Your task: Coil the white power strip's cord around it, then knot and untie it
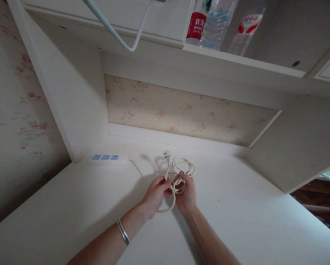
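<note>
A white power cord is gathered in several loose loops above the white desktop. My left hand, with a silver bangle on its wrist, pinches the cord just below its plug, which points up and away from me. The bundled loops are gripped by my right hand, its fingers curled around them. One slack bend of cord hangs below and between both hands. To the left lies a white power strip with blue socket faces; the cord runs out of its right end toward my left hand.
The desktop sits in a white cabinet niche with side panels and a floral back wall. Overhead, a shelf holds plastic bottles. A pale blue bar or cable hangs at the upper left.
</note>
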Tool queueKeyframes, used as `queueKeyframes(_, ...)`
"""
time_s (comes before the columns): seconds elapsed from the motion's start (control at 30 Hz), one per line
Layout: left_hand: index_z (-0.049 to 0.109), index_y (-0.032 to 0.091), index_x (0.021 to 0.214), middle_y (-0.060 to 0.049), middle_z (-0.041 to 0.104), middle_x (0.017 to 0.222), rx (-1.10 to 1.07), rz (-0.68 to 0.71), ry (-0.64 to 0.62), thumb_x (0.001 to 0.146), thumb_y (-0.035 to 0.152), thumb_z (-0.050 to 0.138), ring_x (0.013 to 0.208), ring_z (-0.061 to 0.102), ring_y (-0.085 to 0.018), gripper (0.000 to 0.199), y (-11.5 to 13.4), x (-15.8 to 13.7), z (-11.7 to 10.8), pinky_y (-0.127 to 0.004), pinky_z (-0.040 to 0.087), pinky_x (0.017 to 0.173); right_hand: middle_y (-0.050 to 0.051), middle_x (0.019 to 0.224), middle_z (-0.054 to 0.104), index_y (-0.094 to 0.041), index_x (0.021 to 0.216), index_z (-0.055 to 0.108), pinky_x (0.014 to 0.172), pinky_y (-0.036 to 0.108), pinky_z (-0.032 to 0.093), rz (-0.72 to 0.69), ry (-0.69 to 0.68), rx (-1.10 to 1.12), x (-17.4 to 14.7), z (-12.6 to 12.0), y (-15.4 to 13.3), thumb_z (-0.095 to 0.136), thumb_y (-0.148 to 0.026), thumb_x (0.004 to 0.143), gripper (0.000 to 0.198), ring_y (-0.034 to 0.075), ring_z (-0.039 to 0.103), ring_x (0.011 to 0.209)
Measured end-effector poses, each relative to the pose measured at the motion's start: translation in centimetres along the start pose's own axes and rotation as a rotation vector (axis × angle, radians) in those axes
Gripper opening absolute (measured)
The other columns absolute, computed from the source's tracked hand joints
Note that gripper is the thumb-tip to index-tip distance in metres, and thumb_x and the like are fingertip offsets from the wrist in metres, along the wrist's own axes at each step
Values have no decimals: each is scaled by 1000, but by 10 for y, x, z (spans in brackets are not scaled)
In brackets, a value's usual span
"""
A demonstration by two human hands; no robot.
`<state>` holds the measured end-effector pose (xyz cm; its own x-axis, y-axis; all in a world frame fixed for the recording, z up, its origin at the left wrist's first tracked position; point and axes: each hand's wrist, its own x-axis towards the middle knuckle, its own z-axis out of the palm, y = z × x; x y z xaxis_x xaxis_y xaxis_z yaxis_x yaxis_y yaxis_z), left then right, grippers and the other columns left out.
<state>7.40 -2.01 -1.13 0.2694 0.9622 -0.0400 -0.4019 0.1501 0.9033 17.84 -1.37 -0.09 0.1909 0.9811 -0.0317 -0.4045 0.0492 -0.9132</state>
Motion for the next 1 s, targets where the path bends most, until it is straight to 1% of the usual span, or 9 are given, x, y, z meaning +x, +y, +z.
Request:
queueKeyframes(0.13, 60, 15, 102, -7, 63, 94, 44, 57, 69, 77, 36, 62, 81, 62, -17, 33, 6, -6, -7, -31, 52, 73, -2, 72, 57, -24, 83, 52, 56, 26, 43, -44, 68, 41, 0, 1, 3, 65, -36, 69, 23, 14, 54, 61)
queueKeyframes(0.23, 60, 15, 103, -5, 60, 91, 73, 61, 86, 75, 36, 64, 76, 62, -17, 34, 11, -9, -9, -32, 54, 70, 2, 98, 60, -26, 105, 54, 68, 28, 46, -136, 138, -133, 6, -12, 4, 64, -41, 73, 37, 17, 58, 82)
queueKeyframes(0.37, 61, 15, 102, -4, 59, 89, 74, 20, 75, 75, 36, 65, 71, 63, -16, 34, 13, -12, -10, -33, 54, 67, 5, 134, 43, -30, 131, 42, 92, 34, 39, -427, 222, -512, 12, -31, -2, 65, -39, 74, 62, 21, 46, 115)
queueKeyframes(0.47, 62, 16, 101, -5, 60, 90, 50, -3, 66, 74, 35, 65, 70, 63, -16, 33, 10, -12, -12, -33, 54, 68, 7, 132, 49, -27, 131, 45, 99, 38, 33, -632, 63, -729, 14, -39, -8, 58, -35, 81, 52, 21, 42, 121)
queueKeyframes(0.6, 63, 15, 99, -5, 62, 85, 20, -41, 41, 75, 37, 64, 70, 61, -15, 32, 11, -9, -18, -32, 51, 69, 7, 114, 62, -26, 134, 43, 97, 44, 35, -870, -82, -965, 19, -50, -13, 53, -26, 86, 49, 21, 55, 104)
queueKeyframes(0.7, 65, 14, 99, -6, 63, 81, 47, -101, -53, 76, 39, 63, 68, 60, -15, 34, 13, -9, -22, -30, 49, 66, 6, 108, 65, -27, 136, 39, 98, 47, 33, -1076, -168, -1117, 22, -58, -18, 54, -20, 85, 54, 20, 57, 99)
queueKeyframes(0.77, 65, 14, 98, -7, 63, 80, 79, -141, -105, 75, 40, 63, 68, 59, -15, 35, 14, -9, -23, -28, 48, 63, 6, 113, 63, -29, 138, 36, 95, 43, 38, -1085, -252, -1128, 22, -61, -21, 51, -19, 86, 54, 20, 57, 103)
queueKeyframes(0.83, 66, 14, 98, -7, 64, 82, 90, -162, -116, 74, 41, 64, 68, 59, -16, 37, 14, -9, -23, -28, 47, 62, 7, 117, 62, -28, 136, 39, 89, 37, 44, -988, -297, -1098, 20, -62, -24, 48, -22, 88, 49, 19, 56, 105)
queueKeyframes(1.0, 65, 12, 98, -8, 64, 80, 37, -207, -70, 73, 41, 63, 63, 60, -16, 38, 14, -7, -22, -28, 47, 59, 6, 96, 66, -20, 116, 56, 57, 24, 48, -651, -171, -971, 16, -57, -23, 51, -37, 86, 34, 17, 59, 79)
